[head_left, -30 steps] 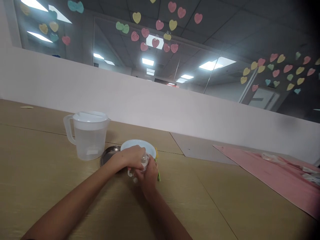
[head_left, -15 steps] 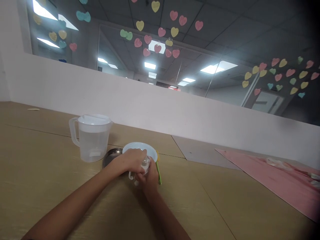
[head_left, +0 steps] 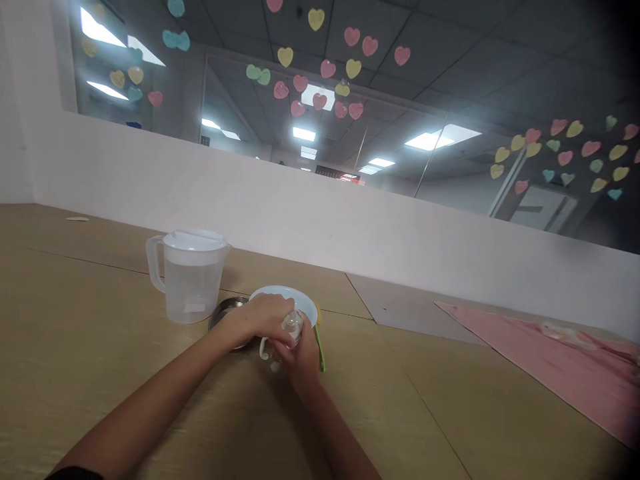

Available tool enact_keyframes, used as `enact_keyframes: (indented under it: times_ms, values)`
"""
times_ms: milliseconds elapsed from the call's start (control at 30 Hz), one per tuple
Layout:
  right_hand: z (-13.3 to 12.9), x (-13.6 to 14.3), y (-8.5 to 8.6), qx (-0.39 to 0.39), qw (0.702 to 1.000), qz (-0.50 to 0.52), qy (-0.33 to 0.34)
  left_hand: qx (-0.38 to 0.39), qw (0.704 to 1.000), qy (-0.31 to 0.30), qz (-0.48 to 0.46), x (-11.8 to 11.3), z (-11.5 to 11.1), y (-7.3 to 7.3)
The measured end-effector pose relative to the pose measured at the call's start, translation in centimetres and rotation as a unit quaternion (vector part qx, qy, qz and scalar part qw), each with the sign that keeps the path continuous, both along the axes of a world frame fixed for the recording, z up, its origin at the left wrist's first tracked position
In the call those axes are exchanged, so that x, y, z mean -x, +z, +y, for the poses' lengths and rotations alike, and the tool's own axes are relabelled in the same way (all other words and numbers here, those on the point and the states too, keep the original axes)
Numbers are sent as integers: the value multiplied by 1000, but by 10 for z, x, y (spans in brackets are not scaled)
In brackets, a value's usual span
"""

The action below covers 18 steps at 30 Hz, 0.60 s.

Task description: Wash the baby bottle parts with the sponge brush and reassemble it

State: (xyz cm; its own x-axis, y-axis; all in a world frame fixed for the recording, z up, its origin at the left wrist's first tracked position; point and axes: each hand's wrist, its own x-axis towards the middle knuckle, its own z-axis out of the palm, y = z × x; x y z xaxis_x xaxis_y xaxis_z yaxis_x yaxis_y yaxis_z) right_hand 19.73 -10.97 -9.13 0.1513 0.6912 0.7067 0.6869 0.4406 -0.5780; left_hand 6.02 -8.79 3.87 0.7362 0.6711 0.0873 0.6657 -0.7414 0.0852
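My left hand (head_left: 270, 316) and my right hand (head_left: 303, 357) meet in front of a white bowl (head_left: 306, 301), both closed around a small clear bottle (head_left: 293, 323). The bottle's rounded clear end shows between the fingers; the rest is covered. Just below my left hand, a white hook-shaped piece (head_left: 263, 349) sticks out. Behind my left wrist lies a round metal dish (head_left: 220, 313), partly hidden. A green stick (head_left: 321, 350) with a yellow part near the bowl lies right of my right hand.
A clear lidded pitcher (head_left: 193, 287) holding liquid stands at the left. On the right a pink cloth (head_left: 540, 367) bears clear plastic items. A white wall (head_left: 280, 213) with a window above it closes off the table's (head_left: 125, 320) back.
The whole view has shifted slightly, so things appear a little further right. Both hands keep their hold on the bottle, with slight finger movement.
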Motion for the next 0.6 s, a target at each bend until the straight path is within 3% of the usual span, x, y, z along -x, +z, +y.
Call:
enact_keyframes:
  times_ms: [200, 300, 467, 600]
  values:
    - [-2, 1, 4, 36, 999, -5, -5, 58, 995, 3, -85, 17, 13, 11]
    - [-1, 0, 1, 50, 999, -12, -15, 10, 991, 37, -127, 24, 22, 11]
    - [-1, -1, 0, 26, 998, -51, -31, -38, 995, 52, -73, 21, 43, -9]
    - [1, -1, 0, 7, 997, -68, -41, 25, 996, 62, -59, 13, 56, -30]
